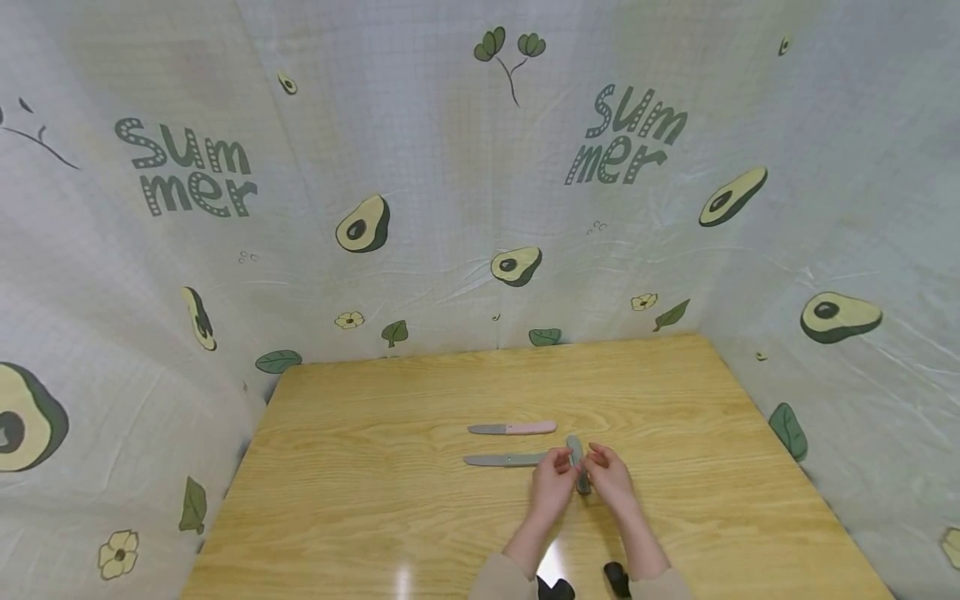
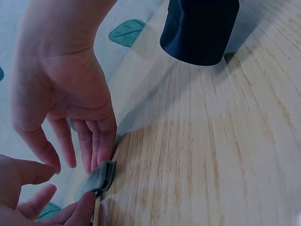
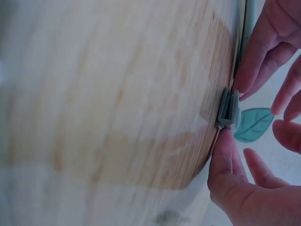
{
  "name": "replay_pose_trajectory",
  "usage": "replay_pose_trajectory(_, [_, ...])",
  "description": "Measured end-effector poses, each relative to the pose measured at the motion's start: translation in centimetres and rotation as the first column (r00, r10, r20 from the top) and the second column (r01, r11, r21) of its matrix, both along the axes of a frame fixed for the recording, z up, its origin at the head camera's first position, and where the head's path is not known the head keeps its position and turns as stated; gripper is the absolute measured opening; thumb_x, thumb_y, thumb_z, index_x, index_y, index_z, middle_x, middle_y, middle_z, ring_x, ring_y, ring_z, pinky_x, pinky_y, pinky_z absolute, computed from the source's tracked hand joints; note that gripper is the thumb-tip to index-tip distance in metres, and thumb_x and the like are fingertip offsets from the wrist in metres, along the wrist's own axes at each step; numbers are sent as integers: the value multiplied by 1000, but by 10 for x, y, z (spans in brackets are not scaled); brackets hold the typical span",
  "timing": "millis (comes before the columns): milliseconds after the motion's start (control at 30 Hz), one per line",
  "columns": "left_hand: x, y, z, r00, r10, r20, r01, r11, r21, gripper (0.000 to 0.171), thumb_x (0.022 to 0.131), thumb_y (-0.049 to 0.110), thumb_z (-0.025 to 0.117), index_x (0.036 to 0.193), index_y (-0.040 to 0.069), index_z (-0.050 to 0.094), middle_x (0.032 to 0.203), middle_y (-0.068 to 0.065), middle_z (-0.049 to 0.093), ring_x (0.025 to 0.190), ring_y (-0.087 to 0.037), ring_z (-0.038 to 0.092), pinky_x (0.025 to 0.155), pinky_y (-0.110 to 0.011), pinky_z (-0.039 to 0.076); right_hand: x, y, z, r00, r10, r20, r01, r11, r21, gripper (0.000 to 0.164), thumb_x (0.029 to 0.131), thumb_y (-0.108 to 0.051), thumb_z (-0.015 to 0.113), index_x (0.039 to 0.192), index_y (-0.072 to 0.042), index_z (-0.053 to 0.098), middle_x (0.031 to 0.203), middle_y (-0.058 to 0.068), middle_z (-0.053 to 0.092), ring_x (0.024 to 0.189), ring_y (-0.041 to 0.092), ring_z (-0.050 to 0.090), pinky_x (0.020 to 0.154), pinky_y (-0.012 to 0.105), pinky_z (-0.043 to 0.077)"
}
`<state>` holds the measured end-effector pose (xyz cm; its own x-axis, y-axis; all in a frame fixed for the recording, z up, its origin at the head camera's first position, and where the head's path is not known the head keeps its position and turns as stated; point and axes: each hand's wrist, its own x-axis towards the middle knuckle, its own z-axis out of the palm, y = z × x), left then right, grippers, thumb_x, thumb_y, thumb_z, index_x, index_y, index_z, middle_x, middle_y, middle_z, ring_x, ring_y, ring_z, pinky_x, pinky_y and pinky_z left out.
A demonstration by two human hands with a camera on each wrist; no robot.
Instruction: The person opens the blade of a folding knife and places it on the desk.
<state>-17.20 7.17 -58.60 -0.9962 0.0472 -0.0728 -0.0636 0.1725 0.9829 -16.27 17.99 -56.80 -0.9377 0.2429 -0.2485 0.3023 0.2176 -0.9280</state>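
Note:
On the table lies a narrow grey-green handle-shaped piece [image 1: 576, 451], its near end slotted in the right wrist view. My left hand [image 1: 553, 479] is at its left side, fingertips touching it, thumb held apart. From the right, my right hand [image 1: 611, 479] touches the opposite side with extended fingertips [image 2: 96, 160]. Beyond and left of the hands is a knife with a pink handle [image 1: 531, 427]. A grey-handled knife [image 1: 501, 460] lies parallel to it, blade pointing left, the end of its handle hidden behind my left hand.
The wooden table [image 1: 360, 500] ends at a white patterned curtain [image 1: 442, 175] behind and on both sides. Black wrist devices [image 1: 617, 578] are near the sleeves at the table's front.

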Motion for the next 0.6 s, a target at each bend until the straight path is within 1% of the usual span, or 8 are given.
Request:
replay_pose_trajectory(100, [0, 1, 0, 1000, -2, -2, 2, 1000, 25, 28, 83, 3, 69, 111, -3, 66, 103, -17, 69, 91, -23, 66, 81, -35, 58, -1, 0, -2, 1000, -7, -12, 7, 1000, 2, 47, 96, -5, 51, 137, 16, 40, 125, 37, 51, 109, 38, 57, 82, 32, 55])
replay_pose_trajectory(133, [0, 2, 0, 1000, -1, -13, 2, 1000, 23, 28, 83, 1, 68, 110, -4, 66, 102, -17, 69, 90, -22, 66, 80, -34, 58, -1, 0, -3, 1000, -7, -15, 7, 1000, 2, 46, 96, -4, 51, 137, 16, 40, 125, 37, 51, 107, 37, 57, 81, 31, 54])
replay_pose_trajectory(200, [0, 2, 0, 1000, 7, -4, -7, 999, 46, 28, 81, -4, 66, 109, -4, 66, 100, -16, 69, 90, -22, 66, 81, -33, 58, -1, 1, -4, 1000, -12, -20, 12, 1000, -1, 46, 96, -3, 51, 136, 16, 41, 124, 37, 51, 105, 36, 58, 78, 28, 53])
replay_pose_trajectory(333, [-1, 3, -2, 1000, 21, -4, -21, 998, 63, 29, 79, -10, 62, 107, -4, 65, 97, -15, 70, 89, -22, 66, 79, -30, 58, -1, 1, -5, 999, -27, -23, 27, 1000, -5, 45, 95, -2, 51, 135, 17, 42, 124, 37, 50, 102, 34, 58, 74, 22, 50])
replay_pose_trajectory(367, [-1, 4, -2, 1000, 26, 7, -26, 997, 77, 29, 79, -11, 62, 108, -4, 65, 97, -14, 70, 89, -22, 66, 79, -30, 58, -1, 1, -6, 999, -33, -23, 32, 999, -8, 45, 95, -2, 51, 135, 16, 42, 123, 37, 50, 101, 33, 58, 73, 21, 50])
replay_pose_trajectory(500, [-2, 4, -3, 999, 40, 5, -40, 995, 93, 28, 80, -10, 63, 107, -5, 65, 96, -13, 69, 89, -21, 66, 79, -30, 57, -1, 1, -6, 998, -56, -35, 55, 998, -24, 44, 94, 0, 51, 133, 18, 42, 122, 37, 50, 96, 28, 59, 70, 18, 49])
replay_pose_trajectory(600, [-1, 3, -3, 999, 46, 5, -46, 993, 110, 29, 78, -11, 63, 106, -5, 66, 95, -13, 69, 86, -20, 65, 73, -27, 57, -1, 1, -6, 997, -64, -44, 62, 997, -45, 45, 94, 1, 52, 133, 18, 42, 120, 36, 51, 94, 24, 59, 71, 19, 51])
